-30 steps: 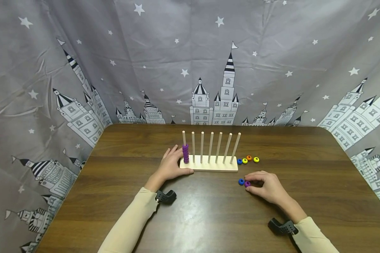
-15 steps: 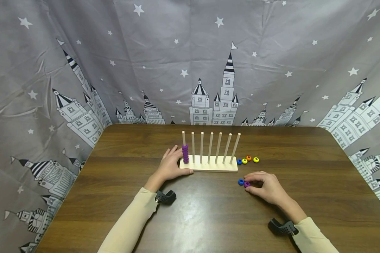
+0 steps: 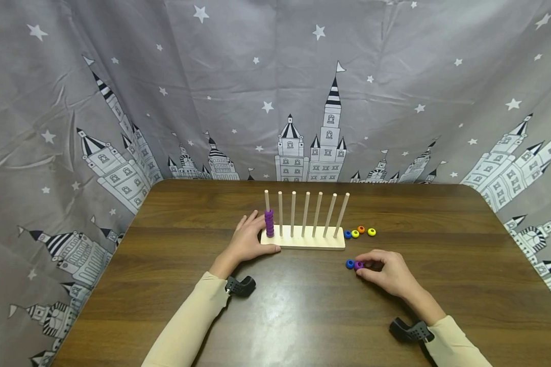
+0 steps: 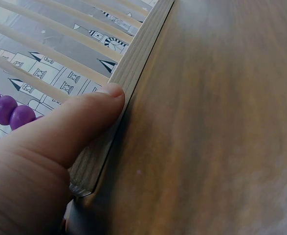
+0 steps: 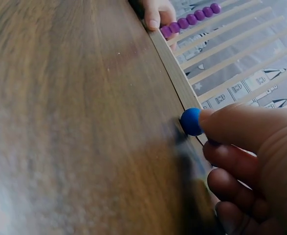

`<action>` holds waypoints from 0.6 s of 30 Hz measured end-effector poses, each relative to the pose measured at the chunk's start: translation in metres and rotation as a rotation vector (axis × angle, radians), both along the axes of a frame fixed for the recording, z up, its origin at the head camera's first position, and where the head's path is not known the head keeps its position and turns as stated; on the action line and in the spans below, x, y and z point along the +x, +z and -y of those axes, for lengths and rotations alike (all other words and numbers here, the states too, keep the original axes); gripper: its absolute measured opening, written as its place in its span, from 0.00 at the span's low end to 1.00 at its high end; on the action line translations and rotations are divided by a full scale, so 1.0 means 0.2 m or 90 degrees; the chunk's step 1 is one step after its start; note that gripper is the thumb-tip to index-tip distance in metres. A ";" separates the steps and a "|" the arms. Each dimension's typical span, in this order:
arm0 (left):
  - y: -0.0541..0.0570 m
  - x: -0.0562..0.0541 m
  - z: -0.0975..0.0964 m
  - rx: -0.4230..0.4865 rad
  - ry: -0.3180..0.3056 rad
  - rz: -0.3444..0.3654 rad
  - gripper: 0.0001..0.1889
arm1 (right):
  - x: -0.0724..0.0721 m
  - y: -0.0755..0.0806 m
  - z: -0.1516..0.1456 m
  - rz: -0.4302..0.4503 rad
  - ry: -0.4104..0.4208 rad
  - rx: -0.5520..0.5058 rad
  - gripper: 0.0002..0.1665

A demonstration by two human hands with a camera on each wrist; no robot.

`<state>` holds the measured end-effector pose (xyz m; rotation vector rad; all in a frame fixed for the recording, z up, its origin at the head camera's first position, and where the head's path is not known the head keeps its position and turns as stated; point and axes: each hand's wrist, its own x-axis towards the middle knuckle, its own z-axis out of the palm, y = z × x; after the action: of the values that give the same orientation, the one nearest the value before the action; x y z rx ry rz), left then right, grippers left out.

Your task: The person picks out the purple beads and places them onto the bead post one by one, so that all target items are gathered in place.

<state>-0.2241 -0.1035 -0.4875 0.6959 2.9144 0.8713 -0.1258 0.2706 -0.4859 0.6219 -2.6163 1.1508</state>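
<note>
A pale wooden peg rack [image 3: 309,243] with a row of upright pegs stands on the table. Several purple beads [image 3: 269,223] are stacked on its leftmost peg. My left hand [image 3: 247,242] grips the rack's left end, the thumb along the front edge and the other fingers behind. To the right of the rack, my right hand [image 3: 390,270] pinches a loose purple bead [image 3: 358,265] between thumb and fingers. A blue bead [image 3: 350,264] lies right beside that one; in the right wrist view the blue bead [image 5: 191,121] hides most of the purple bead.
Off the rack's right end lie another blue bead [image 3: 347,234], a yellow bead [image 3: 355,234], an orange bead [image 3: 360,229] and a second yellow bead [image 3: 371,232]. A grey castle-print curtain [image 3: 239,92] hangs behind the brown table [image 3: 441,229].
My right fingers have come in on the purple bead, which has shifted very slightly away from me. The left hand and the rack stay where they were.
</note>
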 end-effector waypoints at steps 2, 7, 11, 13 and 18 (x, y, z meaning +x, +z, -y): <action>0.00 0.00 0.00 -0.001 0.001 0.000 0.40 | 0.00 0.00 0.00 -0.003 0.001 -0.018 0.12; 0.00 0.00 0.00 0.000 -0.001 -0.003 0.40 | 0.00 0.01 0.00 -0.009 -0.009 -0.034 0.13; 0.00 0.00 0.00 0.002 0.000 -0.004 0.41 | -0.01 0.02 -0.01 -0.011 -0.017 -0.039 0.13; 0.00 0.00 0.00 0.002 0.001 -0.005 0.41 | -0.02 0.03 -0.01 -0.016 -0.019 -0.041 0.13; 0.00 0.00 0.00 0.005 0.000 -0.006 0.40 | -0.04 0.08 -0.01 -0.028 -0.008 -0.062 0.13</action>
<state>-0.2247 -0.1039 -0.4882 0.7031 2.9208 0.8824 -0.1333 0.2717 -0.4689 0.6024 -2.5073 1.2369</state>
